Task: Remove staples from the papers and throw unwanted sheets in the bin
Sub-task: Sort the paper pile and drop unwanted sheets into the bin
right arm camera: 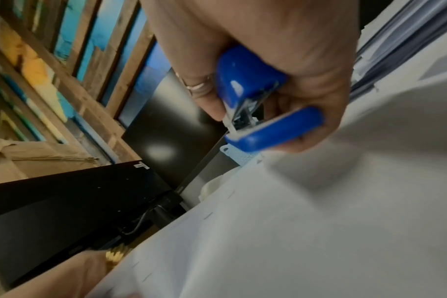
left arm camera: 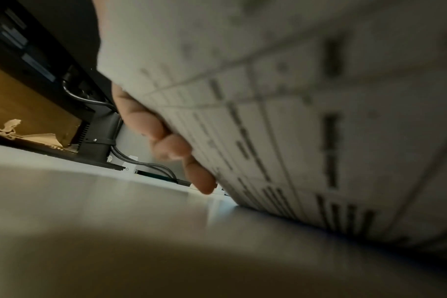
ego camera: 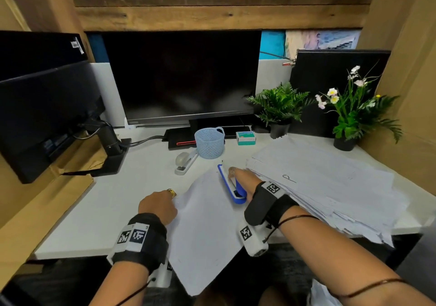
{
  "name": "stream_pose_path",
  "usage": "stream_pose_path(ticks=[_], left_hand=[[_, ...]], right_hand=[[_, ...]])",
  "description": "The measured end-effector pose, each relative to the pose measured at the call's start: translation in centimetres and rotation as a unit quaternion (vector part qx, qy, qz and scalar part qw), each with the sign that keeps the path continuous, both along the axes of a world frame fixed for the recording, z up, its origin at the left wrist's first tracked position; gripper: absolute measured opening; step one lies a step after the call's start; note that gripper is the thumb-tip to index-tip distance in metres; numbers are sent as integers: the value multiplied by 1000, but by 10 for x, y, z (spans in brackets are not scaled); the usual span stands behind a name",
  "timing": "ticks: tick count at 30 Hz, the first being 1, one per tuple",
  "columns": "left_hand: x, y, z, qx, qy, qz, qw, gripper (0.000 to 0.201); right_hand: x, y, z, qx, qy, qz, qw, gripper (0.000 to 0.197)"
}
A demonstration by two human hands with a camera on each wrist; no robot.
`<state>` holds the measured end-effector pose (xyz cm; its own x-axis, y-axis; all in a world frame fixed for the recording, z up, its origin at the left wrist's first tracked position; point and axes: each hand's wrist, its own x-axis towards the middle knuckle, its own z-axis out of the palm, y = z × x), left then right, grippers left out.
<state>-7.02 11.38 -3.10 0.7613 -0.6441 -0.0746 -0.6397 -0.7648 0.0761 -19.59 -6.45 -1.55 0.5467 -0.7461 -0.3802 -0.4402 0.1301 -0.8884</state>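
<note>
Right hand (ego camera: pixel 243 177) grips glossy blue plastic stapler (ego camera: pixel 232 186), hinged open; left hand (ego camera: pixel 158 205) pinches thin white sheet (ego camera: pixel 207 225), apparently lifted off smooth desk (ego camera: pixel 132 202).

Even indoor light; the head view bows at its edges. Glare spots the monitor (right arm camera: pixel 163 151) in the right wrist view. Left wrist view is dim, the printed sheet (left arm camera: pixel 306 131) blurred, perhaps by closeness.
</note>
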Motion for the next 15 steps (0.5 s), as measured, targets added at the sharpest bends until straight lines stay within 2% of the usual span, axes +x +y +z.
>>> stream_pose_path(ticks=[4,7,11,15], left_hand=[[-2,-1,1,1,3,-4,1000,26],[-4,-5,0,-15,18,-7,1000,34],[1,-12,-9,-28,46,-2,999,36],[9,-17,-14,-54,76,10,996,32]], right_hand=[[6,-11,6,-63,100,9,993,61],[4,-22,15,-72,110,43,990,43],[14,-32,8,-133,130,46,981,50],[28,-39,4,-125,117,36,985,50]])
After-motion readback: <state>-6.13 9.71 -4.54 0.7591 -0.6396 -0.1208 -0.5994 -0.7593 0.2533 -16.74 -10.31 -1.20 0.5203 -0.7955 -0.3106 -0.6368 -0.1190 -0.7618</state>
